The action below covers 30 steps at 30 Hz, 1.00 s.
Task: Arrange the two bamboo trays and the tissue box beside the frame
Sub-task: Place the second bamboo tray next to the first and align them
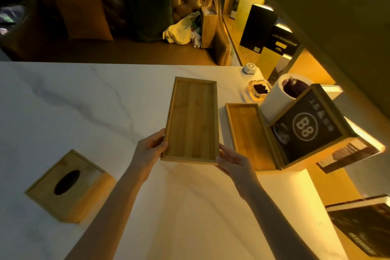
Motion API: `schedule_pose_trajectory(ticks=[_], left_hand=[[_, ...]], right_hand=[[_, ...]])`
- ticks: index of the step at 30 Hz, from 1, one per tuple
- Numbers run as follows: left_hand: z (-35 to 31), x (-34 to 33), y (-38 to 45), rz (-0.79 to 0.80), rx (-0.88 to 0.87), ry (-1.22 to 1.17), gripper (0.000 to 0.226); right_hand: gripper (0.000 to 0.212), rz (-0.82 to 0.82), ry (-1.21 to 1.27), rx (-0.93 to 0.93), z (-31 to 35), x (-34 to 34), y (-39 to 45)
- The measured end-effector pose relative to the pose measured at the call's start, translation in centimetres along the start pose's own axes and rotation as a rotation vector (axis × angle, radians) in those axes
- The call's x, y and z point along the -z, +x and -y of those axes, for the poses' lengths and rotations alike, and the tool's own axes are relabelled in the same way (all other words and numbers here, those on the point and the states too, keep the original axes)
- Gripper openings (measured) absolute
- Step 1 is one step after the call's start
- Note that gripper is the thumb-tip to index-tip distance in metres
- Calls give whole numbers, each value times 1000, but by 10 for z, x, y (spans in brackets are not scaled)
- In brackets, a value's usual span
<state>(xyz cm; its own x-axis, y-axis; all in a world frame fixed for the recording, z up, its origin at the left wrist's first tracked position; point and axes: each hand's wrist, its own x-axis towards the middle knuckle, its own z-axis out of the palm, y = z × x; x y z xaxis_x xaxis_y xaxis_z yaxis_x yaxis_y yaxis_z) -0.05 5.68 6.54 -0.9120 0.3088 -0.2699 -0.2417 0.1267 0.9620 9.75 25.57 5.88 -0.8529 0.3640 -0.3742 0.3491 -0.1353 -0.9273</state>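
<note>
Two-handed placement of the second bamboo tray [192, 120] beside the first bamboo tray [250, 136], which already lies flat on the white marbled table [84, 101] with its right long side against the base of the wooden frame [312, 126], a tilted sign marked "B8". The chief risk, judged from the present layout, is a collision on the way in: the held tray's right edge could strike the rim of the placed tray and push it into the frame, or ride up over that rim and come to rest tilted; a hold confined to the near end also leaves the far end free to dip or swing. A roll of paper [280, 95] and a glass ashtray [258, 89] stand just beyond the placed tray and could be nudged by the far end if it drifts right. The left hand [147, 150] grips the near left corner, thumb over the rim and fingers underneath; the right hand [234, 160] grips the near right corner in the same way, fingertips hidden beneath the tray. Both forearms reach forward and converge slightly, wrists roughly level. Whether the tray's far end touches the table cannot be told. The bamboo tissue box [69, 186] sits well apart at the left, untouched, its oval slot facing upward.
</note>
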Motion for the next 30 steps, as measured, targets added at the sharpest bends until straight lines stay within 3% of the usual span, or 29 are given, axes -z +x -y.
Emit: schedule_pose_trajectory(ticks=[11,30], left_hand=[[23,-50,12,-39,113,103,38],[51,-61,44,-24,222,122,39]], right_hand=[[34,-19,16,-127,-26,42,17],[37,-45,-41,-203,-45,45,44]])
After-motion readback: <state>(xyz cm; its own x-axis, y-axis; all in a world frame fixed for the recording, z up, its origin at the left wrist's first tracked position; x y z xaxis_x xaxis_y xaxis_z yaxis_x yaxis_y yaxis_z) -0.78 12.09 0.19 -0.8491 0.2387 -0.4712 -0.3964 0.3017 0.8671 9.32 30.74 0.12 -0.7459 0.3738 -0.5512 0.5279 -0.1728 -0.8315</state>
